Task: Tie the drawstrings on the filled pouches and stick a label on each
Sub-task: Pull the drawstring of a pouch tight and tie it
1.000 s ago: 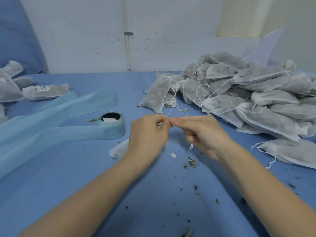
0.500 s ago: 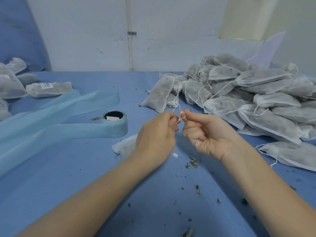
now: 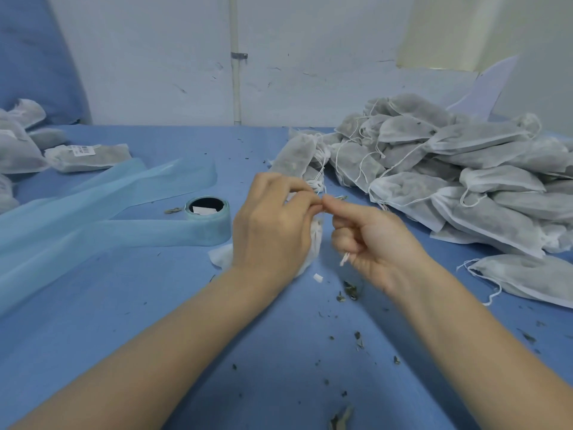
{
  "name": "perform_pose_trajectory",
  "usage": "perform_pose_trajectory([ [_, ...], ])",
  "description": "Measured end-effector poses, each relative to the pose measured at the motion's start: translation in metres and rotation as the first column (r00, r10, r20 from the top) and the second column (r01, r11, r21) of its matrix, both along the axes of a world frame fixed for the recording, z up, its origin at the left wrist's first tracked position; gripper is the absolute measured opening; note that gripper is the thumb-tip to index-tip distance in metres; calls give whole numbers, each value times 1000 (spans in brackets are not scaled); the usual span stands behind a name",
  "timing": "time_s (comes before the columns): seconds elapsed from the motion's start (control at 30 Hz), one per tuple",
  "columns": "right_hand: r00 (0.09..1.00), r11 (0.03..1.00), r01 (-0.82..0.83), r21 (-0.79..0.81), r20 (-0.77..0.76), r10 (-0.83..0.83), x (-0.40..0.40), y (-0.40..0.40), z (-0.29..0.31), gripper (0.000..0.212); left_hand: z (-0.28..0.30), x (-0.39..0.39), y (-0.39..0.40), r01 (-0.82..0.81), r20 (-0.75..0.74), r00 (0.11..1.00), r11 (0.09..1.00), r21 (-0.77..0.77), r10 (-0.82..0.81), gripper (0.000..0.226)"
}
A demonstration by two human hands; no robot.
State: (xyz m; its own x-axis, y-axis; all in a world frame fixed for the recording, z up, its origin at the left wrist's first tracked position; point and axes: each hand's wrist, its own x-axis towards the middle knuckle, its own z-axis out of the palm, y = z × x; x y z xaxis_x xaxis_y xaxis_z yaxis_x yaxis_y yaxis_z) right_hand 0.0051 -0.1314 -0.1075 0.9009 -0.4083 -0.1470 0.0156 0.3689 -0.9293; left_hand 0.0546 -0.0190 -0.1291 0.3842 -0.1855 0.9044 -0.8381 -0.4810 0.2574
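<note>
White non-woven cloth shows under the left hand (image 3: 273,221): this is the pouch (image 3: 313,243) in work, lying on the blue bench (image 3: 186,305) in front of the untied pile (image 3: 465,169). Both hands pinch its drawstring (image 3: 344,259) between thumb and fingertips, the right hand (image 3: 372,243) holding the loose end in its curled grip. The step seems to be the tying. Next the knot should be pulled tight, then a label taken from the roll (image 3: 207,220).
</note>
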Motion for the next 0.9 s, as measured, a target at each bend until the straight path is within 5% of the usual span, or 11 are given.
perform_pose_trajectory([
  [0.1,998,928,70,-366,30,-63,-3,-3,-1,10,-2,3,1,-41,123,992,999,25,38,10],
  [0.2,997,951,65,-303,60,-49,-3,-7,-4,15,0,1,0,30,-84,996,1000,5,-30,12],
  [0.33,984,919,105,-381,174,-40,0,-6,-12,34,8,-6,-3,104,-458,879,991,-89,-134,10],
  [0.5,968,902,83,-423,251,29,6,0,-16,38,23,-9,-3,137,-608,772,983,-126,-185,25],
  [0.63,954,886,115,-450,298,28,7,2,-17,19,27,-6,0,131,-639,754,988,-82,-153,25],
  [0.9,955,787,179,-590,296,5,0,-11,-8,5,26,8,7,-31,-486,873,999,33,44,16],
])
